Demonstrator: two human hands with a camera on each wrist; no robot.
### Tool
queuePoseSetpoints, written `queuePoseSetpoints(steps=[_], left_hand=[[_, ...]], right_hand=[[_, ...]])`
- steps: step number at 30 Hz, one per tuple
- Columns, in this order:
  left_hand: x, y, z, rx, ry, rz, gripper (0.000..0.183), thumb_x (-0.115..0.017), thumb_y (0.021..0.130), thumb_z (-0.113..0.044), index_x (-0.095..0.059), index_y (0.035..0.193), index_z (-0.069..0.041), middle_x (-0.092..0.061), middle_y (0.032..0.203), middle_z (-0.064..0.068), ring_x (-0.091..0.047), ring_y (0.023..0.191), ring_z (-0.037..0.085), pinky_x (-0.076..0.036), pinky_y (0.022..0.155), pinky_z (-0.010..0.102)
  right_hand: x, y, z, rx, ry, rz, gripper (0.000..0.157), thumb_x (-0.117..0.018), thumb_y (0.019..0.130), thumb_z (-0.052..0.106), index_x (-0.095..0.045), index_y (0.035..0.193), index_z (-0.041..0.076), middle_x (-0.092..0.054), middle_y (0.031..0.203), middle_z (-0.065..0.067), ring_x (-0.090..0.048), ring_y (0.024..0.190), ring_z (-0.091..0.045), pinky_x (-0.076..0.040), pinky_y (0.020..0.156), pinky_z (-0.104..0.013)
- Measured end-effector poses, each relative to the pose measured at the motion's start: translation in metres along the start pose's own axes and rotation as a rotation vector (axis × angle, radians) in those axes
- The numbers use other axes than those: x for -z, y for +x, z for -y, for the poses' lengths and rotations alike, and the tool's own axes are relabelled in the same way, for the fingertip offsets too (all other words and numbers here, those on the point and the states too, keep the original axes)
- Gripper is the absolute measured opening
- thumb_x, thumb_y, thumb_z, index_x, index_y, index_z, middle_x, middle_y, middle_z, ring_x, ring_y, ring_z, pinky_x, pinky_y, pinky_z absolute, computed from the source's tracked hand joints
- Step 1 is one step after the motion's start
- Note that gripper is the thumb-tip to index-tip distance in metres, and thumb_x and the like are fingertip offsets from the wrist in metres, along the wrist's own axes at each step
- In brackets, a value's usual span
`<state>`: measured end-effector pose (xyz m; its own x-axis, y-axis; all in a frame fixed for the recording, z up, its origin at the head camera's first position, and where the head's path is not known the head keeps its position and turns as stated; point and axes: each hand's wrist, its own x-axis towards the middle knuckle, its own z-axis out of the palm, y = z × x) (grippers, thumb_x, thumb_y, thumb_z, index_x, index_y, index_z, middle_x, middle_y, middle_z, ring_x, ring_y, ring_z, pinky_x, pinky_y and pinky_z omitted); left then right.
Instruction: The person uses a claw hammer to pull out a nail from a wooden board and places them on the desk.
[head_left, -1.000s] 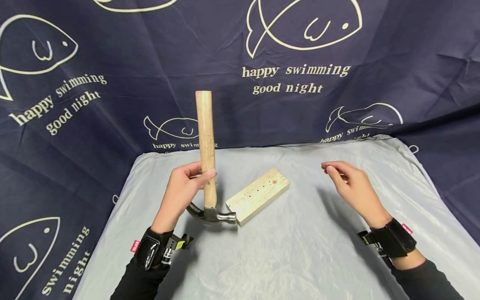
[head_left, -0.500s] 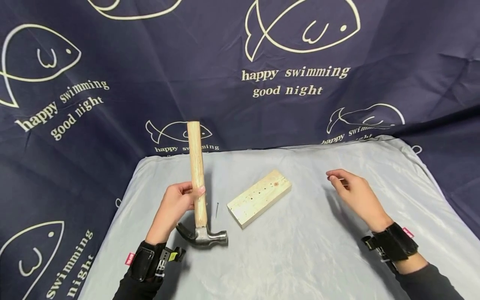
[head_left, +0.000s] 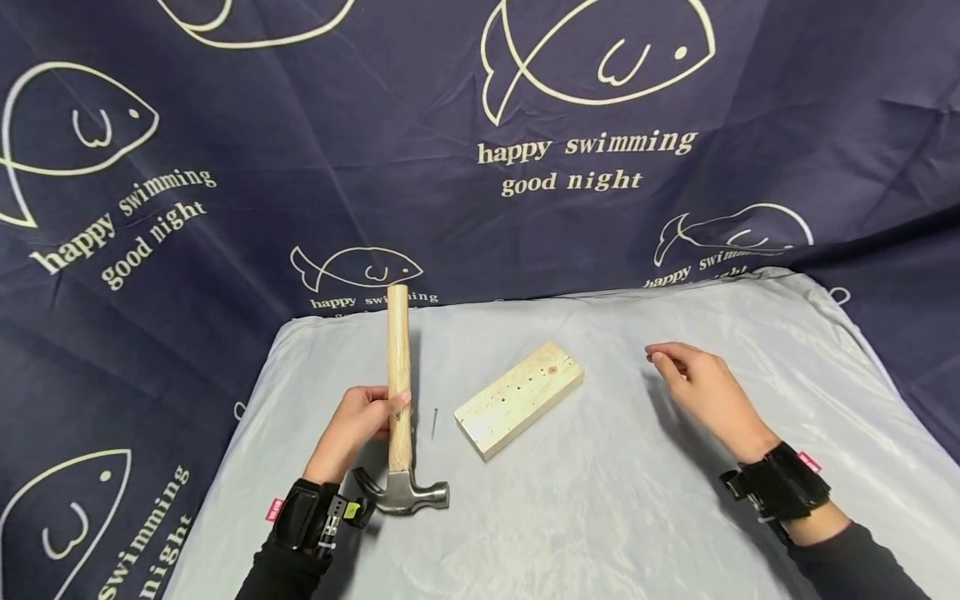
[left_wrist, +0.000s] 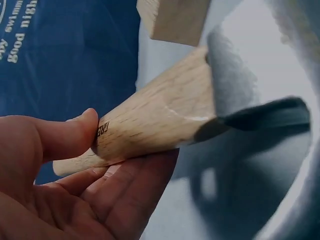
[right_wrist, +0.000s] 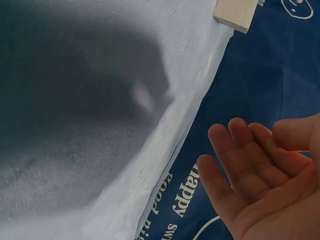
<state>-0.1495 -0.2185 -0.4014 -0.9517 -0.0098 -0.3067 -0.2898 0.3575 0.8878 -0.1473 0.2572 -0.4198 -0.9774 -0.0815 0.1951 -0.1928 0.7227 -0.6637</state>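
My left hand [head_left: 363, 417] grips a claw hammer [head_left: 400, 358] by its wooden handle, head downward and handle end pointing up and away. In the left wrist view the thumb presses one side of the handle [left_wrist: 160, 107] and the fingers lie behind it, with the steel head [left_wrist: 260, 60] large at the right. Just right of the hammer, a nail [head_left: 434, 423] lies on the cloth. Beyond it is a pale wooden block [head_left: 517, 398] with several small holes along its top. My right hand [head_left: 701, 383] hovers at the right, fingers relaxed and holding nothing, as the right wrist view confirms.
A light grey cloth [head_left: 570, 517] covers the table. Dark blue fabric [head_left: 465, 225] printed with fish and lettering hangs behind and on both sides. Each wrist wears a black strap [head_left: 787, 482] with a small camera.
The hammer in my left hand has come down and nearer, its handle end dropping from high in the view. The nail, hidden at first, is now uncovered. My right hand has barely moved.
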Motion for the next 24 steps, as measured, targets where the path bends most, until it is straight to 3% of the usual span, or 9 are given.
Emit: queuePoseSetpoints(steps=[5, 16, 24], left_hand=[[-0.002, 0.004, 0.003, 0.02, 0.034, 0.021, 0.036, -0.065, 0.102, -0.022, -0.067, 0.116, 0.012, -0.067, 0.084, 0.005, -0.065, 0.074, 0.014, -0.058, 0.07, 0.03], [-0.005, 0.009, 0.005, 0.06, 0.263, 0.03, 0.035, -0.063, 0.103, -0.028, -0.069, 0.101, 0.006, -0.064, 0.088, 0.008, -0.061, 0.075, 0.019, -0.054, 0.072, 0.034], [-0.005, 0.013, 0.006, 0.081, 0.351, 0.025, 0.036, -0.063, 0.103, -0.034, -0.067, 0.093, 0.0, -0.06, 0.079, 0.006, -0.058, 0.071, 0.02, -0.048, 0.068, 0.033]], right_hand=[[-0.001, 0.003, 0.002, 0.04, -0.011, -0.009, 0.039, -0.047, 0.11, 0.032, -0.068, 0.133, 0.009, -0.072, 0.129, -0.012, -0.066, 0.12, -0.034, -0.05, 0.098, -0.053], [-0.009, -0.002, 0.001, 0.034, 0.009, 0.001, 0.037, -0.048, 0.11, 0.032, -0.069, 0.132, 0.011, -0.071, 0.13, -0.01, -0.063, 0.126, -0.034, -0.049, 0.101, -0.055], [-0.013, -0.004, -0.002, 0.05, 0.004, -0.018, 0.036, -0.049, 0.11, 0.031, -0.07, 0.131, 0.01, -0.072, 0.129, -0.011, -0.063, 0.127, -0.034, -0.05, 0.101, -0.055]])
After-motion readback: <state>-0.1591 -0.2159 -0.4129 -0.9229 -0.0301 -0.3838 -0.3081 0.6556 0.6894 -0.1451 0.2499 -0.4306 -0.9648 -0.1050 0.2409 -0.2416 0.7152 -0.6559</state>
